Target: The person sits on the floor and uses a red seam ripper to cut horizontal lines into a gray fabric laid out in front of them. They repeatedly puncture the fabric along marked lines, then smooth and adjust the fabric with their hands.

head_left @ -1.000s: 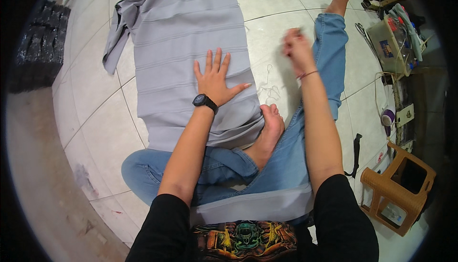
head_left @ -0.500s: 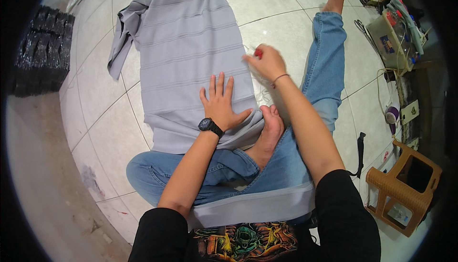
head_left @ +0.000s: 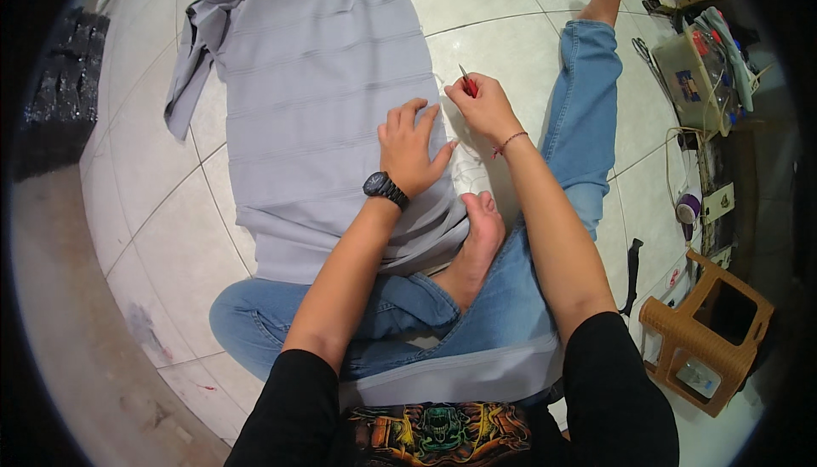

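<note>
A grey garment (head_left: 319,101) with a sleeve and several crosswise seams lies spread on the floor before me. My left hand (head_left: 411,145) rests on it near its right edge, fingers apart and slightly bent, holding nothing. Just beyond that edge, my right hand (head_left: 487,110) is closed round a small red tool (head_left: 470,87) with a pointed metal tip sticking up. The right thumb and forefinger are pinched near the garment's edge; whether they also hold thread is too small to tell. Loose white material (head_left: 466,169) lies along the edge, above my bare foot (head_left: 483,229).
At the right stand a clear bin (head_left: 694,80) of odds and ends, a purple-and-white spool (head_left: 688,206) and a brown woven-pattern plastic frame (head_left: 711,331). Scissors (head_left: 647,54) lie by the bin. Stacked black plastic-wrapped bundles (head_left: 64,93) stand at the left. My legs flank the garment.
My left hand has slid up and right toward the garment's edge, its fingers now more bent. The right hand has turned, so the red tool's metal tip shows. My view has shifted slightly.
</note>
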Action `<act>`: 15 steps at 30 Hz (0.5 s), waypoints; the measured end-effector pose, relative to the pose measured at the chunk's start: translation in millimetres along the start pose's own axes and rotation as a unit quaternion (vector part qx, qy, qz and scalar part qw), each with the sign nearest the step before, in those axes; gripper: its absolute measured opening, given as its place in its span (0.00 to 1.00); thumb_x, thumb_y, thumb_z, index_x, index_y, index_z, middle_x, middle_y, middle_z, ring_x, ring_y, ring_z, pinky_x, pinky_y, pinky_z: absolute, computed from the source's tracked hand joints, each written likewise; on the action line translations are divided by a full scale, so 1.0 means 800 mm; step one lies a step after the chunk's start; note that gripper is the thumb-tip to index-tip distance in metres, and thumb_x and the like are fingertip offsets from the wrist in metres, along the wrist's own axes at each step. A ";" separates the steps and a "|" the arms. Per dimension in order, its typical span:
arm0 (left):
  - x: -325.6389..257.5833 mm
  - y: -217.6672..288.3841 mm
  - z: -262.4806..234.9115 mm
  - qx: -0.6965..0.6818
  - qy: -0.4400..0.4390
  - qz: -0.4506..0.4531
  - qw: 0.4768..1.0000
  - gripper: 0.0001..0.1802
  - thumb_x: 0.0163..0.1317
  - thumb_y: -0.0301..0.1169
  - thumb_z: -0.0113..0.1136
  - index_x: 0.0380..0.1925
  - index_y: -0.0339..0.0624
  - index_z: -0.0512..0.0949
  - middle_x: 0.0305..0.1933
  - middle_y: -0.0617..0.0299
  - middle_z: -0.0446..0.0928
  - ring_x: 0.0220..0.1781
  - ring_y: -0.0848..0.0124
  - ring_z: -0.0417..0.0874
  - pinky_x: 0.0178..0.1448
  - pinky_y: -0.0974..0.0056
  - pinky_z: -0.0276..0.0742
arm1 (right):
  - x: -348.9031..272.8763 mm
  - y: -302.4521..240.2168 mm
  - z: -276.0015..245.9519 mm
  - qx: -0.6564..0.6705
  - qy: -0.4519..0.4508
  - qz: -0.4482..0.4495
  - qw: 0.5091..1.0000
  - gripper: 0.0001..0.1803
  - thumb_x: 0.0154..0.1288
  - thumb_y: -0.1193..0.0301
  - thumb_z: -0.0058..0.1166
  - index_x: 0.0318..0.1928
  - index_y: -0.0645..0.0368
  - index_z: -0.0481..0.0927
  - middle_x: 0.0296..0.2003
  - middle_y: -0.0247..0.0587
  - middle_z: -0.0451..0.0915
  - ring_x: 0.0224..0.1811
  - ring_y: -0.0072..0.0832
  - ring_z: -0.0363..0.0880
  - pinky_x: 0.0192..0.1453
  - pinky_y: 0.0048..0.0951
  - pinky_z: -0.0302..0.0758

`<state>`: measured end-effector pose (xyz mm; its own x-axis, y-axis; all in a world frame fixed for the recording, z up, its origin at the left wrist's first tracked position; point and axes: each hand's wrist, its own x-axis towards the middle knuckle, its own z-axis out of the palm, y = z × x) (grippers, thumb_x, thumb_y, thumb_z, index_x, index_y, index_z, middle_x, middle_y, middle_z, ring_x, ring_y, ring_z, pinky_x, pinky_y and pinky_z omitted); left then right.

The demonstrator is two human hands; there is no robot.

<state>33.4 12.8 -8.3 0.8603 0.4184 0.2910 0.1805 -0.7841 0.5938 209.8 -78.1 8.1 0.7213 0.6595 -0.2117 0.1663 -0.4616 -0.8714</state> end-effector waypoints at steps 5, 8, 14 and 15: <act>0.006 -0.003 0.007 -0.039 0.044 -0.039 0.998 0.34 0.57 0.40 0.78 0.63 0.43 0.79 0.69 0.52 0.75 0.68 0.50 0.73 0.66 0.47 0.68 | -0.003 -0.005 0.027 -0.206 0.020 -0.023 0.978 0.20 0.66 0.54 0.71 0.35 0.61 0.87 0.31 0.52 0.89 0.35 0.49 0.89 0.43 0.44 0.83; 0.007 -0.001 0.007 -0.031 0.025 -0.050 0.998 0.34 0.57 0.40 0.78 0.64 0.45 0.79 0.69 0.52 0.74 0.68 0.50 0.73 0.66 0.46 0.68 | 0.001 -0.002 0.024 -0.125 -0.004 0.028 0.992 0.19 0.69 0.56 0.71 0.35 0.62 0.86 0.30 0.46 0.89 0.33 0.38 0.88 0.40 0.39 0.81; 0.007 0.007 0.001 0.039 -0.015 -0.027 0.999 0.32 0.63 0.42 0.76 0.68 0.62 0.82 0.72 0.53 0.74 0.70 0.50 0.72 0.64 0.45 0.68 | 0.003 0.004 -0.013 0.122 -0.039 0.067 0.990 0.15 0.74 0.63 0.68 0.34 0.62 0.83 0.29 0.25 0.79 0.31 0.14 0.71 0.34 0.25 0.70; 0.007 0.007 0.000 0.039 -0.021 -0.022 0.999 0.31 0.64 0.43 0.75 0.68 0.65 0.83 0.73 0.53 0.73 0.70 0.51 0.71 0.64 0.45 0.68 | 0.004 0.004 -0.016 0.121 -0.043 0.069 0.989 0.15 0.74 0.62 0.69 0.35 0.61 0.83 0.28 0.22 0.77 0.31 0.13 0.69 0.35 0.24 0.69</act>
<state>39.6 10.9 -3.6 0.8699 0.4347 0.2329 0.2533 -0.7991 0.5453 221.1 -85.0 10.0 0.6643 0.6526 -0.3644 -0.1040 -0.4020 -0.9097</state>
